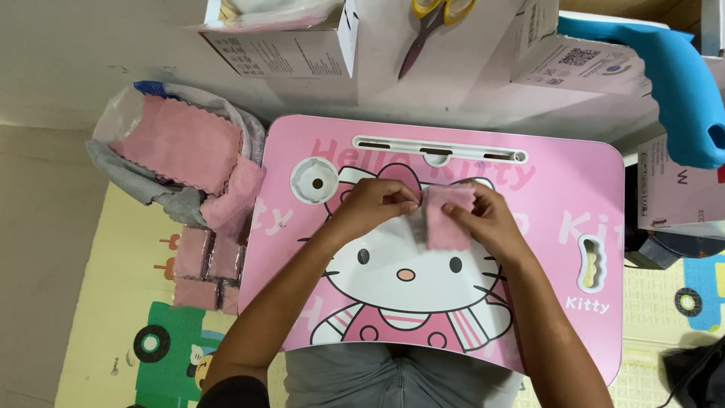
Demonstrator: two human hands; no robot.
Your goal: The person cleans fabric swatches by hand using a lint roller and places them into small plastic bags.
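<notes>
Your hands have bare room across the pink lap table [544,249], but the bag of cloths [181,147] crowds its left edge and boxes [287,45] block beyond.

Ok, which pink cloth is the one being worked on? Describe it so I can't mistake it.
Start at the pink lap desk with the cartoon cat. Over the cat's head, the left hand and right hand pinch one small pink cloth. Unlike the cloths in the bag left of the desk, it's alone.

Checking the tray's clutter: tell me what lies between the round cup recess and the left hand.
Only bare pink tray top separates the cup recess from the left hand, as the head view shows.
</notes>
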